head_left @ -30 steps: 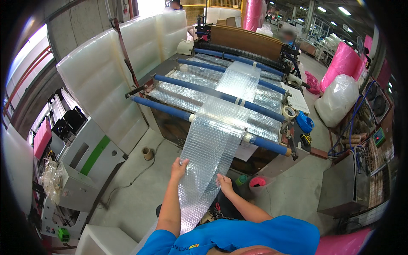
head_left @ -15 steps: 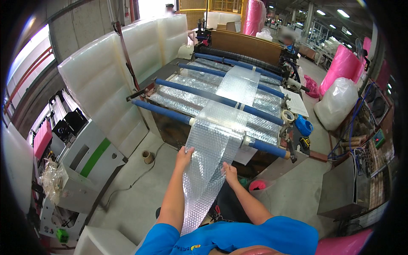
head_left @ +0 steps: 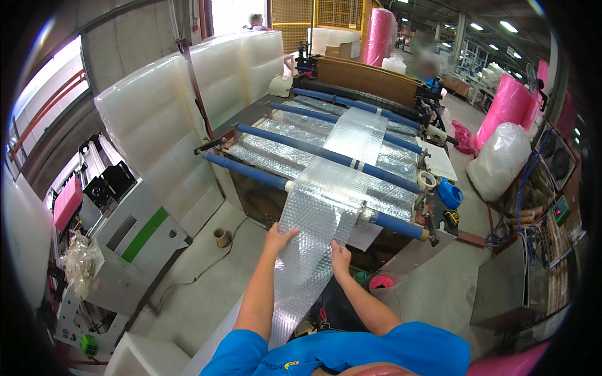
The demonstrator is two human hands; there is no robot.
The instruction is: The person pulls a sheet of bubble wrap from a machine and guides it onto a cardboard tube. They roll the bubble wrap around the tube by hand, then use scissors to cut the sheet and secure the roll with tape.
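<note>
A long strip of clear bubble wrap runs over the blue rollers of a machine and slopes down toward my body. My left hand grips its left edge, with the thumb lying on top. On the opposite edge, my right hand pinches the film between thumb and curled fingers. Both hands are a short way below the front blue roller. The lower part of the strip passes behind my left forearm and leaves the view at the bottom.
Wrapped white foam blocks stand along the left, beyond a grey machine. Tape rolls and a blue ring-shaped item lie at the machine's right side. A bin with pink contents and a brown cardboard core stand on the floor.
The lower bubble wrap has spread leftward and now shows on the far side of my left forearm. My hands keep their grip, and the whole view has shifted slightly.
</note>
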